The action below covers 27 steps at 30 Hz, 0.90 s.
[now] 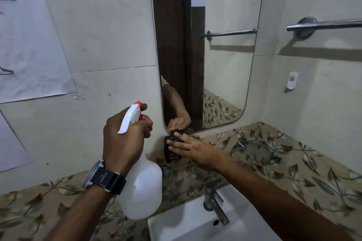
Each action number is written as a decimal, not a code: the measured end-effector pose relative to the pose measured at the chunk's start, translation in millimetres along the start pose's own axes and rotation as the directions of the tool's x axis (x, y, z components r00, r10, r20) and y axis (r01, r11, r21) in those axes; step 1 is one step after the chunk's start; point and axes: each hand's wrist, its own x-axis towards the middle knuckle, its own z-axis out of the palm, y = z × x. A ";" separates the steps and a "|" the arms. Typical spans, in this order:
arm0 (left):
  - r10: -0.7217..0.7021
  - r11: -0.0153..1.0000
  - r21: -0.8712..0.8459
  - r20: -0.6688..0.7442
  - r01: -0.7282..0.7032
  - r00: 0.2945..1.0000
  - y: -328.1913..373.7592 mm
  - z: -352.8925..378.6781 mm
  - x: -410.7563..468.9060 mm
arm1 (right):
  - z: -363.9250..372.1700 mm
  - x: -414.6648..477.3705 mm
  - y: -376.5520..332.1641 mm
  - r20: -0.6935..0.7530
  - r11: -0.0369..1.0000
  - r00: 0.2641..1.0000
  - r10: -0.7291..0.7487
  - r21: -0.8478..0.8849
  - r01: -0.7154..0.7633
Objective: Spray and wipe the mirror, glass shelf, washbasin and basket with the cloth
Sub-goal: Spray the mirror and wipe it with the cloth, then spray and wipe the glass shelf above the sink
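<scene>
My left hand [125,137] grips a white spray bottle [140,190] by its neck, its orange nozzle pointing toward the wall mirror [225,45]. My right hand [194,149] lies flat on a dark striped cloth [169,152] and presses it against the wall at the mirror's lower left corner, just above the glass shelf [254,148]. Below is the white washbasin [188,225] with its metal tap [213,201]. No basket is in view.
A chrome towel rail [323,25] is fixed to the right wall, with a small white wall fitting [292,80] below it. Sheets of paper [29,35] hang on the left wall. Floral tiles run behind the basin.
</scene>
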 end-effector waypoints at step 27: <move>-0.240 0.967 0.100 0.067 0.233 0.968 -91.2 20.1 -73.6 | -10.5 -75.9 -69.6 0.063 -0.033 0.137 0.989 0.976 -0.213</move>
